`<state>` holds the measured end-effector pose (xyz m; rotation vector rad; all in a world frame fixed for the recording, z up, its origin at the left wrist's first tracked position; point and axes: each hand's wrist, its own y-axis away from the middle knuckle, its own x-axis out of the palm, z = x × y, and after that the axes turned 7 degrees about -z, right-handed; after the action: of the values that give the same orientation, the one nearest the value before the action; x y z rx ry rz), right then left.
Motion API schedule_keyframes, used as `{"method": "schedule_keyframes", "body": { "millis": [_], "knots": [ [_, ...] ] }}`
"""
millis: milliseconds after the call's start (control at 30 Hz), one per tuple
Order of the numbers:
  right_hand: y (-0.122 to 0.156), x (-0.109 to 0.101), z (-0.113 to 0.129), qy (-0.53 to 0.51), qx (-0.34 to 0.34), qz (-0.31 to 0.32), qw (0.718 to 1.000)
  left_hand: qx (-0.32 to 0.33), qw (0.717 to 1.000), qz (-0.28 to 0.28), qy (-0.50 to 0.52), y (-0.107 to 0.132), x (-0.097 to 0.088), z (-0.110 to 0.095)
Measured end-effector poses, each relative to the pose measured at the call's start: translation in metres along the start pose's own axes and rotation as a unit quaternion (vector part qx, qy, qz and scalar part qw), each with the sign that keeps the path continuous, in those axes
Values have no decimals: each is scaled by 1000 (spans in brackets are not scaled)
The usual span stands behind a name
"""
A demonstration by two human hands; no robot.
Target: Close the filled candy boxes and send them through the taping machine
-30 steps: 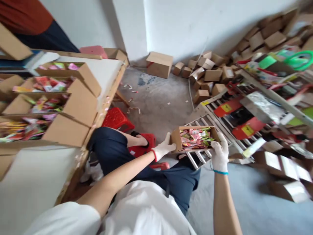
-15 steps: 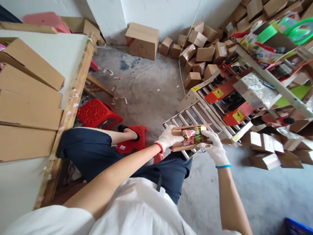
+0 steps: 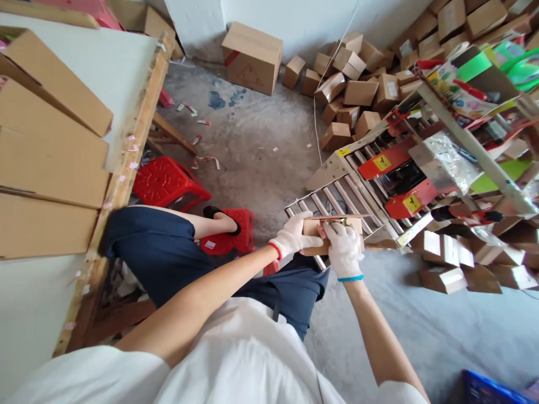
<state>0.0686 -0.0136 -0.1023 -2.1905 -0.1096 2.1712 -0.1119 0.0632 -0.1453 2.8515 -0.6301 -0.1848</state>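
Note:
Both hands wear white gloves and meet at a small cardboard box (image 3: 356, 226) resting on the near end of a metal roller conveyor (image 3: 337, 193). My left hand (image 3: 292, 238) grips the box's left end, fingers curled against it. My right hand (image 3: 343, 249) lies flat over the top flaps, pressing them down. The box's contents are hidden under the flaps and hand; only a sliver of colour shows.
A table (image 3: 105, 84) with large cardboard boxes stands at the left. Red plastic stools (image 3: 168, 182) sit on the floor by my legs. Several small sealed boxes (image 3: 349, 95) are piled at the back wall. A red taping machine (image 3: 400, 168) adjoins the conveyor.
The box, open with colourful packets showing, has been set on the conveyor rollers and its flaps folded shut. My right hand moved from the box's right side onto its top.

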Motion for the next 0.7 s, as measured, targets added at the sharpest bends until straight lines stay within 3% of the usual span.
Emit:
{"method": "schedule_keyframes", "body": {
  "millis": [133,233,300,333,367,433,500,700],
  "knots": [
    [-31,-1,13,8,50,57,997,-81,996,23,34,-26,-5,-9],
    [-41,1,11,-7,80,59,995,-66,996,48,28,-44,-7,-21],
    [-35,5,10,-16,87,21,996,-47,995,82,24,-46,-9,-25],
    [-29,9,9,-28,107,-32,993,-40,994,100,21,-44,-10,-25],
    [-22,14,9,-44,138,-106,984,-37,992,116,15,-41,-11,-25],
    [-9,24,7,-75,212,-266,937,-36,989,143,3,-31,-13,-21],
    [0,34,4,-98,275,-356,888,-35,987,156,-11,-22,-13,-19],
    [2,41,-2,-292,372,-363,803,-29,981,167,-95,-16,-14,-20]
  ]
}}
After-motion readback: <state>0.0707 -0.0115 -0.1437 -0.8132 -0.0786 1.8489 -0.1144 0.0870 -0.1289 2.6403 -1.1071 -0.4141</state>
